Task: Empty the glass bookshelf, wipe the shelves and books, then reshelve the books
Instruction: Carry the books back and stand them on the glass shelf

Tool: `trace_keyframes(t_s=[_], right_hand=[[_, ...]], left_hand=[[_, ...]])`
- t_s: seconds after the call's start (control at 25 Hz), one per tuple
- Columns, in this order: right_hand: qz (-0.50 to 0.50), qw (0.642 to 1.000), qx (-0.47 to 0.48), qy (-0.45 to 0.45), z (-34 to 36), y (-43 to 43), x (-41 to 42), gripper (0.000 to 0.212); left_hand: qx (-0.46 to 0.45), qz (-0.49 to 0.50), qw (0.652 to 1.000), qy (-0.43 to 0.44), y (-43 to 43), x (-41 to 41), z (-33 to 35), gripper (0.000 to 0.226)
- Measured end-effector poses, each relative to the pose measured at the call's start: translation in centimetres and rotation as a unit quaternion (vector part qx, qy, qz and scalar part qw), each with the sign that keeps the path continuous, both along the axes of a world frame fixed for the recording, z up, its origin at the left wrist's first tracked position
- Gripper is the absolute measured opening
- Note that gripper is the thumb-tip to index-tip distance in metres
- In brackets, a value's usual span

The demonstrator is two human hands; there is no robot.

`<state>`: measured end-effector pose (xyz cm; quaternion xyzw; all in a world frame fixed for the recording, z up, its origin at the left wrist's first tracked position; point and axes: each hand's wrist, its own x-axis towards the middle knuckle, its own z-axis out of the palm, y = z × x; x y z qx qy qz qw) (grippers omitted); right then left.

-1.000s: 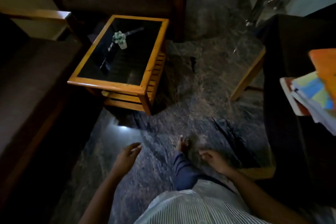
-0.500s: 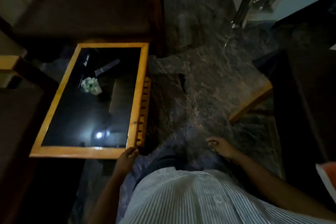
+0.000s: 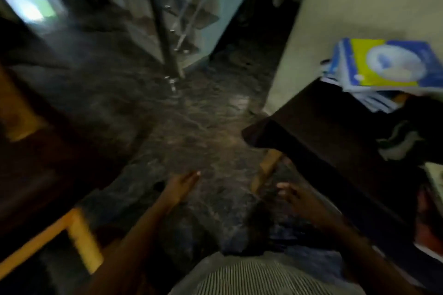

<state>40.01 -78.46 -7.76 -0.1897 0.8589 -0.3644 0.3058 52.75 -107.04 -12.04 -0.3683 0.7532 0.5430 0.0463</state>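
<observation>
A stack of books [image 3: 383, 67] with a blue and yellow cover on top lies at the right, on a dark seat [image 3: 323, 127]. My left hand [image 3: 179, 187] hangs over the dark marble floor with its fingers straight and nothing in it. My right hand [image 3: 294, 196] hovers beside the seat's wooden leg [image 3: 266, 170], fingers loosely curled, holding nothing. Both hands are well below and left of the books. The glass bookshelf is out of view. The picture is blurred.
A wooden table corner [image 3: 79, 235] juts in at the lower left beside dark furniture. A metal stair railing [image 3: 165, 31] and steps stand ahead at the centre. A pale wall [image 3: 335, 19] rises at the right. A cloth [image 3: 395, 141] lies on the seat.
The view has swung up and to the right, away from the glass-topped table and toward the stairs. The book stack has come into view at the right. Both hands stay empty.
</observation>
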Motion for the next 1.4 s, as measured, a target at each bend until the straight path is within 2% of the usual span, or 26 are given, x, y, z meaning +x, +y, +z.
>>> trace_keyframes(t_s=[0.04,0.08,0.16,0.2,0.28,0.44,0.52,0.56,0.64,0.72,0.8,0.84,0.92,1.04,1.08,1.16,1.2,1.28,1.4], right_hand=[[-0.052,0.999,-0.013,0.011,1.0,0.4,-1.4,0.076],[-0.101,0.994,-0.026,0.032,2.1,0.4,-2.5,0.067],[-0.171,0.982,-0.046,0.066,4.8,-0.3,-4.9,0.022],[-0.199,0.973,-0.067,0.1,5.8,-0.5,-6.8,0.015],[-0.257,0.945,-0.085,0.183,7.7,-0.6,-11.4,0.025],[-0.327,0.888,-0.106,0.307,10.6,-1.3,-21.3,0.023],[-0.305,0.887,-0.062,0.342,10.6,-2.4,-27.1,0.03],[-0.29,0.893,-0.014,0.344,10.4,-3.3,-29.9,0.038],[-0.288,0.878,0.119,0.363,8.9,-5.0,-34.8,0.049],[-0.266,0.895,0.193,0.301,7.4,-6.0,-37.4,0.066],[-0.244,0.895,0.23,0.295,5.7,-5.9,-37.8,0.069],[-0.237,0.899,0.227,0.289,5.5,-5.4,-37.6,0.067],[-0.242,0.911,0.184,0.278,6.2,-4.1,-37.2,0.067],[-0.252,0.914,0.147,0.283,7.4,-2.8,-37.3,0.061],[-0.271,0.912,0.134,0.277,7.6,-3.0,-37.3,0.058],[-0.34,0.869,0.155,0.324,7.4,-4.2,-38.0,0.056],[-0.38,0.845,0.181,0.329,7.5,-5.1,-38.4,0.058],[-0.476,0.812,0.238,0.239,7.5,-7.1,-39.8,0.06],[-0.52,0.783,0.281,0.195,7.9,-7.7,-41.2,0.056]], left_hand=[[-0.013,-0.064,0.998,0.008,-0.8,-4.5,1.1,0.031],[-0.018,-0.108,0.994,0.032,-1.0,-8.3,1.9,0.031],[-0.001,-0.155,0.984,0.092,0.1,-15.4,4.1,0.03],[0.009,-0.174,0.978,0.118,1.2,-18.8,5.3,0.03],[0.038,-0.209,0.967,0.142,3.9,-25.1,7.4,0.029],[0.067,-0.27,0.948,0.157,7.7,-34.6,9.8,0.03],[0.071,-0.283,0.942,0.164,8.2,-38.9,10.0,0.03],[0.08,-0.278,0.943,0.165,8.2,-41.1,9.9,0.03],[0.087,-0.265,0.946,0.162,8.2,-44.9,9.9,0.032],[0.064,-0.265,0.948,0.167,8.3,-47.7,9.8,0.035],[-0.006,-0.281,0.937,0.207,8.5,-50.3,10.2,0.034],[-0.054,-0.299,0.923,0.238,8.7,-51.8,10.5,0.032],[-0.135,-0.371,0.869,0.299,9.1,-55.2,11.2,0.032],[-0.183,-0.507,0.781,0.316,10.3,-59.9,12.1,0.052],[-0.193,-0.538,0.756,0.318,10.7,-60.9,12.3,0.053],[-0.181,-0.576,0.74,0.295,11.3,-62.7,13.2,0.048],[-0.179,-0.577,0.747,0.277,11.6,-63.3,13.5,0.045],[-0.157,-0.582,0.772,0.201,12.2,-64.9,14.0,0.039],[-0.003,-0.58,0.812,0.06,13.8,-67.3,15.5,0.039]])
